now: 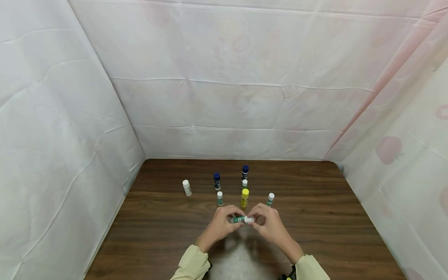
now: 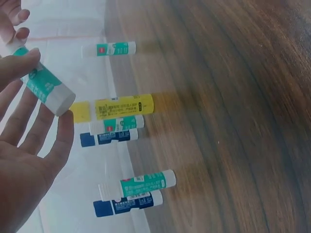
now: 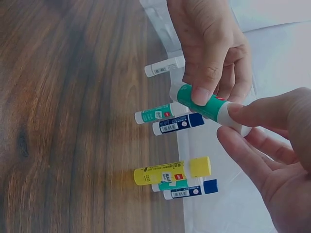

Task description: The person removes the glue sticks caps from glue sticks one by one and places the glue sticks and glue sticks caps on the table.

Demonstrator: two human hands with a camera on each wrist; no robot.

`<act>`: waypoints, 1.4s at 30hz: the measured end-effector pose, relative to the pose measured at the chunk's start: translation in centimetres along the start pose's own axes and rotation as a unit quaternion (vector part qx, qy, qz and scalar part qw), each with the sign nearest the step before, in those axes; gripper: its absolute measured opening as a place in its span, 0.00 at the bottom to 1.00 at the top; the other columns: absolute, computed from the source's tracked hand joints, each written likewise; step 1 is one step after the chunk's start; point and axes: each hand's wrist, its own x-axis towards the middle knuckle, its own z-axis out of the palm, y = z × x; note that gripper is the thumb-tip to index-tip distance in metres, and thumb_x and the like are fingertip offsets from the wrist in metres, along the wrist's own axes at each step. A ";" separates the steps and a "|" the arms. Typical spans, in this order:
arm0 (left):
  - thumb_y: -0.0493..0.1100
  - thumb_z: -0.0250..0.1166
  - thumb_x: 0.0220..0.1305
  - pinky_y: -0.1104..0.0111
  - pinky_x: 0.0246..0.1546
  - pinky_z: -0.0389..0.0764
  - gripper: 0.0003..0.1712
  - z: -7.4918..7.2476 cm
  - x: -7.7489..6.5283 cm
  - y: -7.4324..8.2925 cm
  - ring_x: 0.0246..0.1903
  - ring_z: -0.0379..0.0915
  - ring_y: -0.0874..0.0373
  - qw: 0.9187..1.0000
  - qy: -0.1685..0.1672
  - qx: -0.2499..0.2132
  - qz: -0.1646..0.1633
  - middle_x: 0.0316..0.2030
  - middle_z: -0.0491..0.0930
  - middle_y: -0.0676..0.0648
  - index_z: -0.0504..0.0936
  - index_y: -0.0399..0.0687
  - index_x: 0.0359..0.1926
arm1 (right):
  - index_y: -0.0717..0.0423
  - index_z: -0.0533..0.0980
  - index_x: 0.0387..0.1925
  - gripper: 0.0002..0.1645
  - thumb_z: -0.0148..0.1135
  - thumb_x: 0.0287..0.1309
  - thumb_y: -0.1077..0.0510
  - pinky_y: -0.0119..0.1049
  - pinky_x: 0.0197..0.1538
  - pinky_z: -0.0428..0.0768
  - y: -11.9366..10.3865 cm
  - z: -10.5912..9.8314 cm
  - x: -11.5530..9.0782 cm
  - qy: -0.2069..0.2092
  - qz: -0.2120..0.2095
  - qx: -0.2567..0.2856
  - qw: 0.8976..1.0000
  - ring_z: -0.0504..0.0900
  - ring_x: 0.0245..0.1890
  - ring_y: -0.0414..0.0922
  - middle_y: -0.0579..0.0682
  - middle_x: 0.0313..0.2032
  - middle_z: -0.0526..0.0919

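Observation:
A green-and-white glue stick (image 1: 239,219) lies sideways between the two hands, above the front part of the table. Its green body is pinched by the left hand (image 1: 221,223), with the thumb lying along the label in the right wrist view. At the other end, the right hand (image 1: 272,226) pinches the white cap (image 3: 226,114) between thumb and fingertips. The cap sits against the body; whether it is loose cannot be told. Just beyond the hands stand a yellow glue stick (image 1: 244,199) and green glue sticks to the left (image 1: 219,198) and right (image 1: 270,199).
Farther back on the brown wooden table (image 1: 168,229) stand two navy glue sticks (image 1: 217,181), with another green glue stick (image 1: 244,184) behind the yellow one. A white glue stick (image 1: 187,188) stands at the left. Pale cloth (image 1: 224,105) hangs around the back and sides.

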 end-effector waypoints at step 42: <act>0.29 0.71 0.49 0.58 0.39 0.82 0.14 -5.0 -2.8 1.5 0.37 0.80 0.41 0.985 0.081 -0.108 -0.107 0.38 0.82 0.41 0.81 0.37 0.40 | 0.56 0.81 0.28 0.17 0.73 0.35 0.76 0.30 0.22 0.78 -0.4 -1.8 -1.3 0.009 -0.044 -0.024 0.999 0.78 0.26 0.41 0.46 0.30 0.78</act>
